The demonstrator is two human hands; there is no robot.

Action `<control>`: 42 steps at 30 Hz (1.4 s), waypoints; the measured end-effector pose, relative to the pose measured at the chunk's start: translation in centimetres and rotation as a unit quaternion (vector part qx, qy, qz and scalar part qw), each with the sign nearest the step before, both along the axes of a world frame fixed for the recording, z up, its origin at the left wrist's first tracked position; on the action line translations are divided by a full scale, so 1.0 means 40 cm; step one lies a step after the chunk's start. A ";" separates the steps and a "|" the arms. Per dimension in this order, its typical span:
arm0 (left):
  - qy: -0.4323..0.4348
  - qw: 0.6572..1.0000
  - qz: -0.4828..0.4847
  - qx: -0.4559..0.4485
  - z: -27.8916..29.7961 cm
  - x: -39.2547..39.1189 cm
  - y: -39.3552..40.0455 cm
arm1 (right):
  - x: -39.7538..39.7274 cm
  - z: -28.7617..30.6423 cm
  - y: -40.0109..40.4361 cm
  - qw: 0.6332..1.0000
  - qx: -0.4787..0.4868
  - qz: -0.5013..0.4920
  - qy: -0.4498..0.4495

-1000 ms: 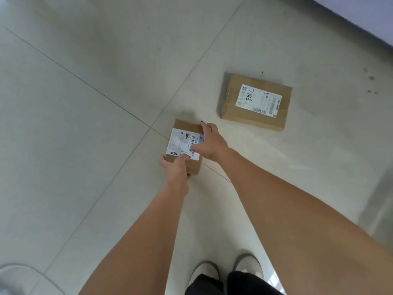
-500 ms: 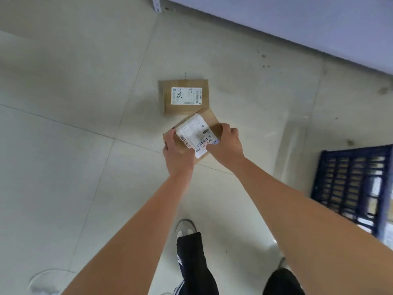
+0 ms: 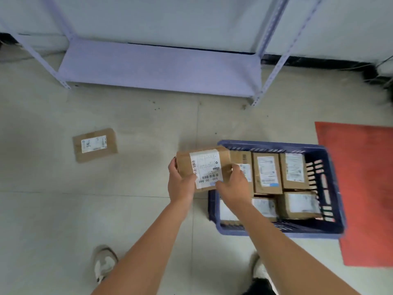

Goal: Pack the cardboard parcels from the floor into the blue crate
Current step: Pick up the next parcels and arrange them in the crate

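Note:
I hold a small cardboard parcel [image 3: 204, 165] with a white label in both hands, in the air over the left rim of the blue crate [image 3: 331, 188]. My left hand [image 3: 179, 184] grips its left end and my right hand [image 3: 232, 186] grips its right near corner. Several labelled parcels [image 3: 266, 173] lie packed inside the crate, mostly on its right and far side. Another cardboard parcel [image 3: 94, 144] with a white label lies flat on the floor to the left.
A pale purple metal shelf [image 3: 159, 67] stands against the wall ahead, its legs on the floor. A red mat [image 3: 361, 188] lies right of the crate. My shoes [image 3: 104, 262] are at the bottom of the view on the tiled floor.
I lifted the small parcel off the floor with both hands and carried it right to the crate. The view swung right, so the other parcel now lies far left.

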State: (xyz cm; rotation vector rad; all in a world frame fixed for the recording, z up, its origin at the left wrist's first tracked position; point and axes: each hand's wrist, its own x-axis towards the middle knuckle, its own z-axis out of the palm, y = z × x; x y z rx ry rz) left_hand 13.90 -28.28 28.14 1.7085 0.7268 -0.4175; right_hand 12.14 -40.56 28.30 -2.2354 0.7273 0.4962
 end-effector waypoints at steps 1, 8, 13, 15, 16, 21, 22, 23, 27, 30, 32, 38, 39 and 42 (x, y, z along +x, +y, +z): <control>0.006 1.000 -0.009 -0.005 0.000 -0.027 -0.077 | -0.034 0.001 -0.076 1.000 0.005 -0.010 0.010; 0.095 0.994 -0.047 0.001 -0.063 -0.227 -0.455 | -0.254 -0.029 -0.444 0.992 0.037 -0.052 0.114; 0.150 0.986 -0.068 0.020 -0.134 -0.290 -0.559 | -0.329 -0.088 -0.556 0.984 0.060 -0.073 0.153; 0.141 0.986 -0.083 0.021 -0.166 -0.290 -0.580 | -0.339 -0.122 -0.580 0.982 0.062 -0.073 0.164; 0.134 0.986 -0.095 0.026 -0.186 -0.287 -0.590 | -0.340 -0.140 -0.590 0.981 0.060 -0.073 0.168; 0.159 0.976 -0.140 0.044 -0.301 -0.269 -0.623 | -0.334 -0.249 -0.628 0.974 0.061 -0.085 0.201; 0.167 0.974 -0.146 0.045 -0.327 -0.272 -0.625 | -0.333 -0.270 -0.636 0.972 0.065 -0.082 0.209; 0.174 0.972 -0.150 0.047 -0.348 -0.278 -0.627 | -0.333 -0.291 -0.644 0.971 0.070 -0.079 0.217; 0.190 0.969 -0.147 0.065 -0.382 -0.289 -0.640 | -0.327 -0.339 -0.670 0.965 0.073 -0.050 0.248; 0.202 0.966 -0.150 0.066 -0.395 -0.280 -0.644 | -0.311 -0.357 -0.681 0.959 0.067 -0.004 0.274; 0.215 0.964 -0.142 0.060 -0.403 -0.279 -0.642 | -0.302 -0.366 -0.681 0.955 0.053 0.034 0.290; 0.220 0.964 -0.138 0.056 -0.419 -0.280 -0.637 | -0.284 -0.405 -0.674 0.942 0.029 0.059 0.328; 0.220 0.963 -0.146 0.056 -0.423 -0.279 -0.637 | -0.282 -0.412 -0.673 0.941 0.025 0.061 0.331; 0.224 0.961 -0.152 0.050 -0.436 -0.269 -0.638 | -0.276 -0.428 -0.668 0.943 0.022 0.049 0.329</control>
